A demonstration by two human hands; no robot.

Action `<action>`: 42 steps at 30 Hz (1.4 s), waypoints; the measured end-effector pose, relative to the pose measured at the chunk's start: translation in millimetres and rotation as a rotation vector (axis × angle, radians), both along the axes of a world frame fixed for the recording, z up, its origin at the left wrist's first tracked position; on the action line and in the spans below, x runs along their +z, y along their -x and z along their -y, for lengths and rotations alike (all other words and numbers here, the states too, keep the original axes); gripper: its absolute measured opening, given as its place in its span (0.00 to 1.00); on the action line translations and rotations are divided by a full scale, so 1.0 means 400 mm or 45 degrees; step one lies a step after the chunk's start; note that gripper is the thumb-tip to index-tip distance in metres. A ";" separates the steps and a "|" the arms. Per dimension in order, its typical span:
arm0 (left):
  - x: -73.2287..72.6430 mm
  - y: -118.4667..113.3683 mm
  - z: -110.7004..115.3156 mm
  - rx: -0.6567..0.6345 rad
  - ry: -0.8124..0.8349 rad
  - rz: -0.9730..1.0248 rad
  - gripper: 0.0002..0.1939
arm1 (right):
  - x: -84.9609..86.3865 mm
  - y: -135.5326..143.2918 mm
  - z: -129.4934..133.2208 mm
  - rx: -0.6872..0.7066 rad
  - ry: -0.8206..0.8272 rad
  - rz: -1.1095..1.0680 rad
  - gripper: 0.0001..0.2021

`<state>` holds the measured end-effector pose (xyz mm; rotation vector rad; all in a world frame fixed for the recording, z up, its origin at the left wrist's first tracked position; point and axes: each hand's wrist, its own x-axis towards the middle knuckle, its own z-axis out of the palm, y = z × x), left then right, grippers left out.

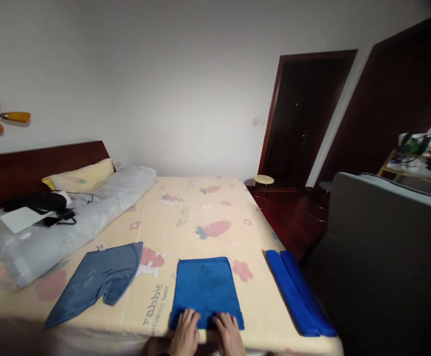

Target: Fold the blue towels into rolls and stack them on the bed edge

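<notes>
Fingers of both hands, left (186,332) and right (228,332), bend over one blue cloth's (206,287) near edge, grip unclear; two blue rolls (299,294) lie apart, along the bed's (252,311) right edge.

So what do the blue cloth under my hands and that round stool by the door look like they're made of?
The blue cloth looks like soft fabric, perhaps microfiber or short-pile towelling, given its matte, slightly mottled surface. The round stool has a pale, smooth seat, possibly wood or plastic; its thin legs look like metal, though they're too small to be sure.
</notes>
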<state>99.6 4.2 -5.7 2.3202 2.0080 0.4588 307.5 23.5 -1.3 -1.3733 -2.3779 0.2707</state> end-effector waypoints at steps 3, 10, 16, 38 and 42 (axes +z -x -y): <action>-0.028 -0.060 -0.004 -0.056 0.271 -0.002 0.29 | 0.019 0.060 0.009 0.006 0.157 0.014 0.24; -0.037 0.121 0.038 0.163 0.224 -0.050 0.29 | -0.029 -0.139 -0.005 -0.178 0.107 0.064 0.25; -0.022 0.175 0.056 0.149 0.068 -0.082 0.26 | -0.035 -0.214 0.010 -0.204 0.065 0.042 0.26; -0.036 0.198 0.039 0.104 0.041 -0.155 0.30 | 0.001 -0.182 -0.019 -0.214 -0.022 0.111 0.25; 0.012 0.180 0.029 0.085 0.024 -0.085 0.26 | 0.022 -0.159 -0.035 -0.304 -0.099 0.126 0.20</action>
